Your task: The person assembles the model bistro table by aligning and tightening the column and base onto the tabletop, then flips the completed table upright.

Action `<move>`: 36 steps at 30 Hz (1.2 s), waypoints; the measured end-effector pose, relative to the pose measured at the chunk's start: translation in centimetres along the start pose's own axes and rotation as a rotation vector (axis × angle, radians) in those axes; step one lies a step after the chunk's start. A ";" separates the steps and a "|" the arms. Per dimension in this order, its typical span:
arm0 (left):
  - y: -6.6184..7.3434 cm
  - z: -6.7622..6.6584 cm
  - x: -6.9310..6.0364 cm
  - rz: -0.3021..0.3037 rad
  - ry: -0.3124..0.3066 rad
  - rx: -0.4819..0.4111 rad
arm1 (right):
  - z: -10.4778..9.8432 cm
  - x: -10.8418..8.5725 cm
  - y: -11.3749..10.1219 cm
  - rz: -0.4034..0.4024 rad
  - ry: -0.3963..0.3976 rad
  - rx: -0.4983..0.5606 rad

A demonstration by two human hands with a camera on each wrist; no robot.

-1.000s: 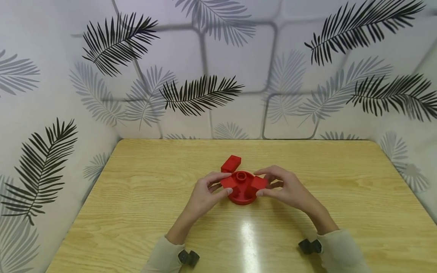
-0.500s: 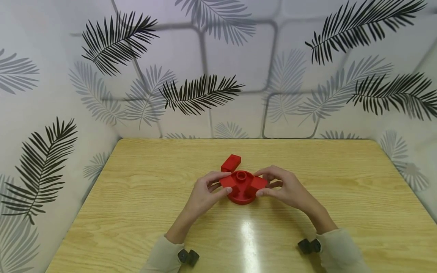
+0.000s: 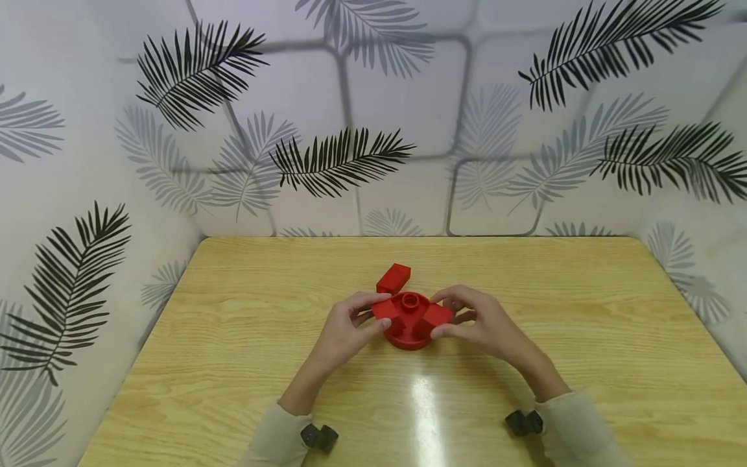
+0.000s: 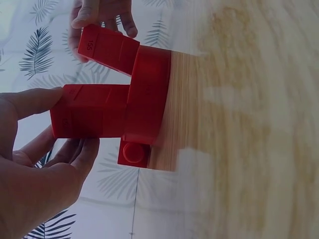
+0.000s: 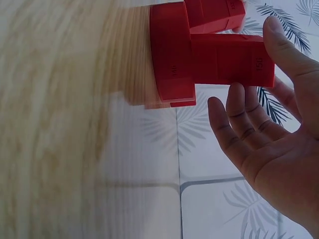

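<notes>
A round red base (image 3: pixel 408 344) with a raised rim and a small upright ring (image 3: pixel 410 301) sits on the table. Two red blocks slant up and outward from it. My left hand (image 3: pixel 341 334) pinches the left block (image 4: pixel 92 112) between thumb and fingers near its outer end. On the other side, my right hand (image 3: pixel 487 324) holds the right block (image 5: pixel 232 59) the same way, thumb on one face and fingertips on the opposite one. Small dark marks are printed on the blocks. The blocks' lower ends are hidden inside the base.
Another red block (image 3: pixel 393 277) lies on the table just behind the base, at its left. In the left wrist view this block (image 4: pixel 133 153) shows a round stud. The wood-grain table (image 3: pixel 245 324) meets a leaf-patterned wall covering (image 3: pixel 403 194) at the back.
</notes>
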State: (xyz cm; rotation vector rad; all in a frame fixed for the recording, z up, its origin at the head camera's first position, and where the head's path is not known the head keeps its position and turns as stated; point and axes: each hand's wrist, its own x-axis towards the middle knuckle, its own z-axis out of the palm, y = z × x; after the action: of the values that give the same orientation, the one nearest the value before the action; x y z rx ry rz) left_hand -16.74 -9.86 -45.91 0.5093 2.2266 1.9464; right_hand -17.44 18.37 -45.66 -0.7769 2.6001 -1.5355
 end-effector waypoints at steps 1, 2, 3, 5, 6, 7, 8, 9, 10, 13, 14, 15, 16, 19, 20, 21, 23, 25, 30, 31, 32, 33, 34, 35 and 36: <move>0.0 -0.1 0.0 -0.002 -0.002 -0.004 | 0.1 0.0 0.0 0.001 0.000 0.004; -0.1 -0.2 0.0 -0.003 -0.003 -0.005 | 0.2 0.0 -0.1 0.002 0.000 0.007; -0.1 -0.3 0.0 -0.004 -0.004 -0.005 | 0.4 0.0 -0.1 0.003 0.000 0.011; 0.0 -0.5 0.0 -0.007 -0.005 -0.006 | 0.6 0.1 -0.2 0.001 -0.003 0.017; 0.0 -0.6 -0.1 -0.007 -0.006 -0.005 | 0.6 0.1 -0.2 0.001 -0.003 0.016; 0.0 -0.6 -0.1 -0.011 -0.007 -0.005 | 0.7 0.0 -0.3 -0.001 -0.004 0.016; 0.0 -0.7 -0.1 -0.011 -0.009 -0.003 | 0.8 0.0 -0.3 -0.004 -0.004 0.015; 0.1 -0.7 -0.1 -0.012 -0.010 -0.002 | 0.8 0.0 -0.3 -0.007 -0.004 0.012; 0.2 -0.7 -0.1 -0.014 -0.011 -0.001 | 0.8 0.0 -0.4 -0.009 -0.004 0.008; 0.3 -0.8 -0.2 -0.023 -0.013 0.006 | 0.9 0.0 -0.3 -0.017 -0.001 -0.001; 0.3 -0.8 -0.2 -0.023 -0.013 0.009 | 0.9 0.1 -0.3 -0.020 0.001 -0.003; 0.3 -0.9 -0.2 -0.025 -0.013 0.012 | 0.9 0.1 -0.3 -0.024 0.003 -0.006; 0.3 -0.9 -0.3 -0.024 -0.013 0.014 | 0.9 0.1 -0.2 -0.026 0.004 -0.007; 0.3 -0.9 -0.3 -0.024 -0.012 0.020 | 1.0 0.1 -0.1 -0.029 0.006 -0.007; 0.2 -1.0 -0.3 -0.024 -0.012 0.021 | 1.0 0.1 0.0 -0.028 0.005 -0.005; 0.2 -1.0 -0.4 -0.028 -0.012 0.023 | 1.1 0.1 0.0 -0.028 0.003 -0.003; 0.2 -1.2 -0.4 -0.034 -0.011 0.028 | 1.1 0.2 0.1 -0.024 -0.004 0.006; 0.2 -1.3 -0.4 -0.040 -0.012 0.038 | 1.2 0.3 0.1 -0.024 -0.013 0.016; 0.7 -1.7 -0.6 -0.059 -0.035 0.072 | 1.0 0.5 0.0 -0.018 -0.055 0.041; 0.8 -1.7 -0.7 -0.062 -0.042 0.076 | 0.9 0.5 0.0 -0.013 -0.064 0.047; 1.0 -1.8 -0.7 -0.060 -0.050 0.084 | 0.8 0.5 0.0 -0.006 -0.071 0.054; 1.1 -1.8 -0.8 -0.057 -0.054 0.094 | 0.6 0.6 0.1 0.000 -0.073 0.060; 1.2 -1.8 -0.8 -0.051 -0.055 0.110 | 0.4 0.7 0.1 0.005 -0.072 0.067; 1.4 -1.9 -0.9 -0.040 -0.051 0.126 | 0.3 0.9 0.1 0.006 -0.068 0.072; 1.5 -1.9 -1.0 -0.028 -0.039 0.147 | 0.1 1.1 0.1 0.007 -0.059 0.075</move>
State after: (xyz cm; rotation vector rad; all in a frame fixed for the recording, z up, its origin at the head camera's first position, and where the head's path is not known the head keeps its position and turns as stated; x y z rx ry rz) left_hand -16.18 -11.79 -44.22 0.5268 2.3508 1.7527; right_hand -18.44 17.85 -45.52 -0.7928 2.4859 -1.5734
